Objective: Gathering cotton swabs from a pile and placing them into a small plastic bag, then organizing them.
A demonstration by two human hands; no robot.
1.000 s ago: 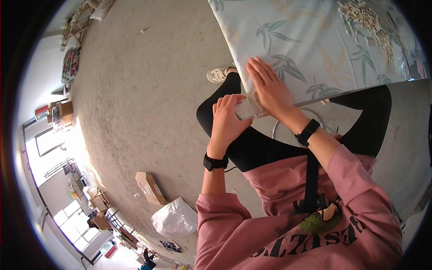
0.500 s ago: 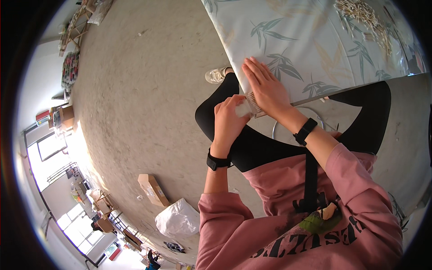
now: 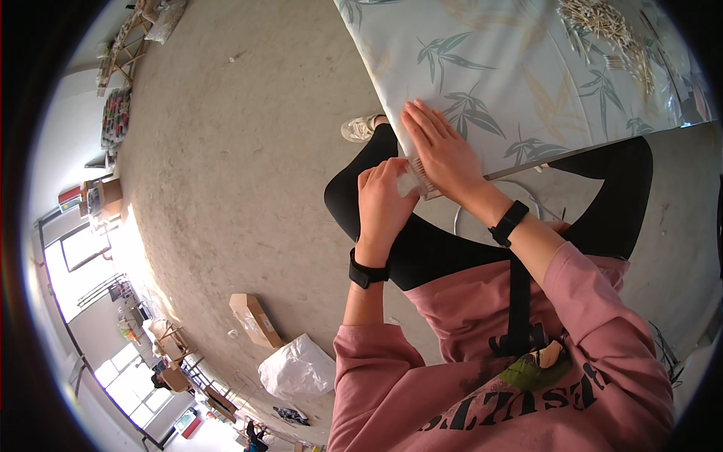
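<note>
At the table's near left corner my left hand (image 3: 382,211) is closed round a small clear plastic box (image 3: 408,182). A row of thin sticks with pale tips, apparently cotton swabs (image 3: 423,178), shows at its side facing my right hand. My right hand (image 3: 450,158) lies with fingers stretched out over the corner of the table (image 3: 520,68), its palm edge against the swabs. Its palm hides part of the box. On the far right of the table lies a loose pile of cotton swabs (image 3: 602,26), with a small bundle below it.
Clear plastic wrapping (image 3: 681,94) lies at the table's right edge. My legs (image 3: 444,245) are under the corner. On the floor to the left are a cardboard box (image 3: 254,320) and a white bag (image 3: 297,368). Shelving and windows (image 3: 135,377) stand farther left.
Both hands stay at the table corner. My right hand has shifted very slightly down and left, and the box has tilted a little in my left hand.
</note>
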